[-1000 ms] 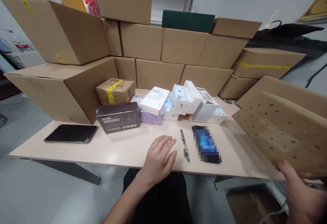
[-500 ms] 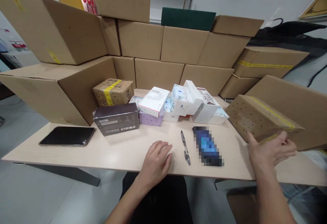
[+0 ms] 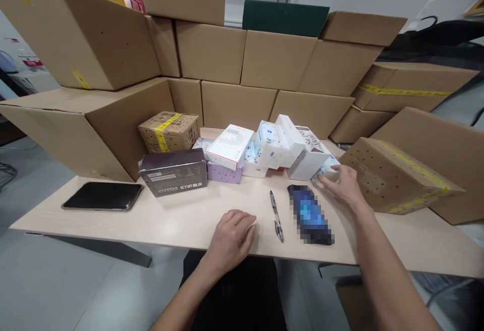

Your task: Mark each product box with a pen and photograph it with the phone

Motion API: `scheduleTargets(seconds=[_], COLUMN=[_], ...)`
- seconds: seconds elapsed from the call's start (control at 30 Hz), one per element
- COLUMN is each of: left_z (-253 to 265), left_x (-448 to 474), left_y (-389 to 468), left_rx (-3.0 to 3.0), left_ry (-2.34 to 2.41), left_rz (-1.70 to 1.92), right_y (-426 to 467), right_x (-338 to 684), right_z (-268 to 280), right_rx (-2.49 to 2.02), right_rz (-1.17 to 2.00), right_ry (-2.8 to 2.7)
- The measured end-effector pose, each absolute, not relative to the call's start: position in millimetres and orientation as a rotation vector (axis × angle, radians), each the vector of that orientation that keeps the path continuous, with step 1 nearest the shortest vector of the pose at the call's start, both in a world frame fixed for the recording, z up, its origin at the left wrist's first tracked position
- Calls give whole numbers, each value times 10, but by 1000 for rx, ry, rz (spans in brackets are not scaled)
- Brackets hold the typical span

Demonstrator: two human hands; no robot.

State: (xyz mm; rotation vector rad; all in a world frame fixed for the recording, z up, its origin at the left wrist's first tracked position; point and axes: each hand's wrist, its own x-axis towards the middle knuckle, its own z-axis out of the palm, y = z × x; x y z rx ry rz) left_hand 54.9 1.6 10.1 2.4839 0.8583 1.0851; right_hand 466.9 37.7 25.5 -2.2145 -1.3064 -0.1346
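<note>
My left hand (image 3: pixel 233 235) rests palm down near the table's front edge, its fingers loosely bent and holding nothing. A pen (image 3: pixel 277 216) lies just to its right, and beyond that is a dark flat item (image 3: pixel 310 215) with its surface pixelated. My right hand (image 3: pixel 343 186) reaches to the right end of the box pile, with thumb and fingers around the end of a small white-and-blue box (image 3: pixel 331 161). Leaning over that small box is a white box with dark lettering (image 3: pixel 307 162). Beside it are a white floral box (image 3: pixel 269 144) and a long white box (image 3: pixel 290 139).
A white box (image 3: pixel 230 144) sits on a purple box (image 3: pixel 226 174). Left of them stand a dark box (image 3: pixel 174 172) and a taped carton (image 3: pixel 170 132); a phone (image 3: pixel 103 196) lies far left. A spotted carton (image 3: pixel 397 177) tilts at right. Stacked cartons (image 3: pixel 238 104) wall the back.
My right hand has left the spotted carton and moved left to the small white-and-blue box. The spotted carton is tilted differently. My left hand stays in place; the view has shifted slightly.
</note>
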Motion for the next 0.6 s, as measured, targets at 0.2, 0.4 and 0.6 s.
scheduleTargets(seconds=[0.2,0.4,0.6], left_z=[108,122,100], left_x=[550,518,491], left_y=[22,53,63], left_rx=[2493,2364,2061], left_ry=[861,816,870], left_rz=[1045,1097,1243], right_y=[350,-179,-930], right_x=[4567,4325,3587], right_z=[292,480,499], right_rx=[-2169,-2033,-1593], right_rz=[-88,-304,-278], right_ry=[-1028,-677,-703])
